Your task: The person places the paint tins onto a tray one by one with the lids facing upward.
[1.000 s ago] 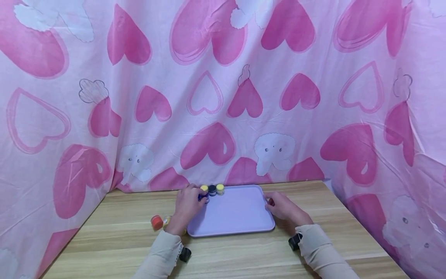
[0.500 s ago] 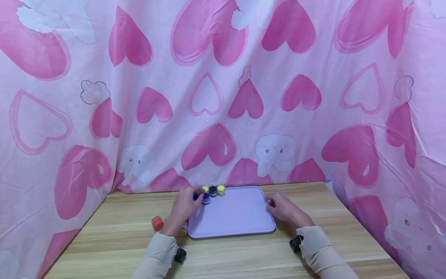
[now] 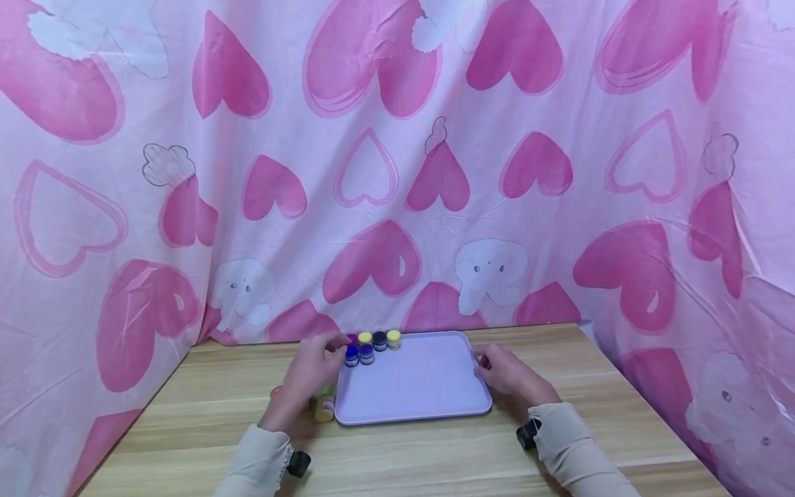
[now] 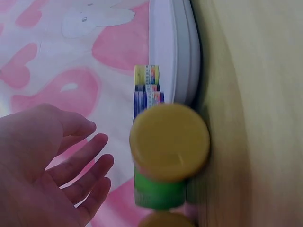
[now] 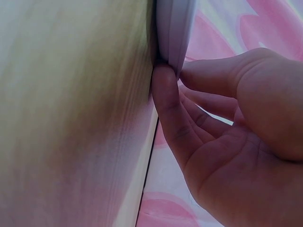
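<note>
Head view: jars on lilac tray

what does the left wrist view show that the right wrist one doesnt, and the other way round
Only the left wrist view shows the left hand, fingers loosely extended, and several jars. Only the right wrist view shows the right hand, pinching the edge of the tray. Both show part of the tray, the wooden tabletop and the pink-patterned cloth.
</note>
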### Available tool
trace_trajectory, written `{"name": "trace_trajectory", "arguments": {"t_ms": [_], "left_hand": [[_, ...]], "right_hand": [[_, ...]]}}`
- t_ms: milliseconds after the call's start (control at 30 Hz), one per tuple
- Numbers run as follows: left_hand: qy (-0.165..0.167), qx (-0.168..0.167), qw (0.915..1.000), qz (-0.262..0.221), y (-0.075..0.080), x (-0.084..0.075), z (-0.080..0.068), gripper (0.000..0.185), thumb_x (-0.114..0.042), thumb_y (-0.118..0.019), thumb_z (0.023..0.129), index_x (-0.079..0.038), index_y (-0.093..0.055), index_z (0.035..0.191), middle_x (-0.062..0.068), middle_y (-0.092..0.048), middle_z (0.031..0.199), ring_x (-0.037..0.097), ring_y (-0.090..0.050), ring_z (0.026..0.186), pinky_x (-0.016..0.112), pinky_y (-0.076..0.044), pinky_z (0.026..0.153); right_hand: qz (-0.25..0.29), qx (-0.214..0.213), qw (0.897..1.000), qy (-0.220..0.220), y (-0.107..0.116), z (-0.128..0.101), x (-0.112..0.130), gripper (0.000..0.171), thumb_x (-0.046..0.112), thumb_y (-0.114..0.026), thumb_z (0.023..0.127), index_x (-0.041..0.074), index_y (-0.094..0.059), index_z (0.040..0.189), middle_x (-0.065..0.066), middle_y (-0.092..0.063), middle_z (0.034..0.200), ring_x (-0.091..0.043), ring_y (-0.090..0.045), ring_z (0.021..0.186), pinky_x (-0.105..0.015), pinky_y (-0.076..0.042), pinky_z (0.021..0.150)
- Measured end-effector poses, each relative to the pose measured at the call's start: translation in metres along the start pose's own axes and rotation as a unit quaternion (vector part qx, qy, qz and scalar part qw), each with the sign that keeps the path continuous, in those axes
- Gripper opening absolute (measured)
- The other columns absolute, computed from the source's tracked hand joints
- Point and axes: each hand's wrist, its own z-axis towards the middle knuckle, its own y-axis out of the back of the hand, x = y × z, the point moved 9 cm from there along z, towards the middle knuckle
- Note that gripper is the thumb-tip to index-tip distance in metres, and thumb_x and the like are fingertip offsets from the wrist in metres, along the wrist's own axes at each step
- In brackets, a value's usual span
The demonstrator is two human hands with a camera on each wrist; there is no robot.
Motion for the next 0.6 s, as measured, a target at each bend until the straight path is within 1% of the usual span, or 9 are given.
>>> {"name": "trace_trajectory", "arguments": {"t_ms": [100,167,300,367,533,600], "left_hand": [[-0.002,0.012,0.9999,-0.003,0.006,0.003,-0.005,0.018,-0.012,-0.074,0.099,-0.012,-0.082,0.116,0.003,-0.08,0.11,0.021,-0.073,0.105,0.048,-0.062,0.1],[0.0,0.021,0.9998,0.001,0.009,0.006,-0.008,0.019,-0.014,-0.075,0.1,-0.013,-0.082,0.118,0.001,-0.08,0.109,0.019,-0.072,0.103,0.046,-0.062,0.1],[0.0,0.039,0.9992,0.005,0.015,0.012,-0.015,0.02,-0.014,-0.075,0.101,-0.013,-0.082,0.119,-0.001,-0.08,0.108,0.016,-0.071,0.101,0.047,-0.062,0.098],[0.002,0.045,0.9989,0.011,0.018,0.016,-0.018,0.018,-0.014,-0.075,0.1,-0.015,-0.082,0.117,-0.003,-0.08,0.107,0.016,-0.07,0.101,0.047,-0.061,0.097],[-0.012,0.06,0.9979,0.02,0.021,0.023,-0.026,0.014,-0.012,-0.076,0.099,-0.017,-0.082,0.111,-0.006,-0.081,0.103,0.016,-0.072,0.103,0.049,-0.061,0.099],[-0.019,0.068,0.9974,0.016,0.021,0.024,-0.028,0.014,-0.01,-0.076,0.099,-0.017,-0.082,0.109,-0.007,-0.081,0.102,0.016,-0.072,0.102,0.051,-0.061,0.099]], "right_hand": [[0.0,0.0,1.0,0.003,0.0,0.0,0.001,0.046,0.005,-0.07,0.103,0.004,-0.063,0.149,-0.007,-0.069,0.101,-0.02,-0.061,0.088,-0.032,-0.058,0.077],[0.0,0.0,1.0,0.007,0.0,0.001,0.001,0.05,0.005,-0.069,0.103,0.002,-0.06,0.152,-0.007,-0.07,0.101,-0.02,-0.061,0.088,-0.032,-0.058,0.076],[-0.002,0.0,1.0,0.009,0.0,0.001,0.002,0.051,0.005,-0.069,0.103,0.001,-0.059,0.153,-0.008,-0.071,0.102,-0.02,-0.061,0.088,-0.032,-0.058,0.077],[-0.001,0.001,1.0,0.008,0.0,0.001,0.002,0.051,0.005,-0.069,0.103,0.001,-0.059,0.153,-0.008,-0.071,0.103,-0.02,-0.061,0.088,-0.032,-0.058,0.077],[0.004,0.003,1.0,-0.003,-0.001,0.002,0.0,0.051,0.005,-0.07,0.103,0.003,-0.059,0.153,-0.008,-0.07,0.105,-0.021,-0.062,0.091,-0.032,-0.059,0.079],[0.006,0.002,1.0,-0.006,-0.001,0.002,-0.002,0.052,0.006,-0.071,0.103,0.003,-0.059,0.153,-0.008,-0.07,0.106,-0.021,-0.062,0.092,-0.032,-0.059,0.08]]}}
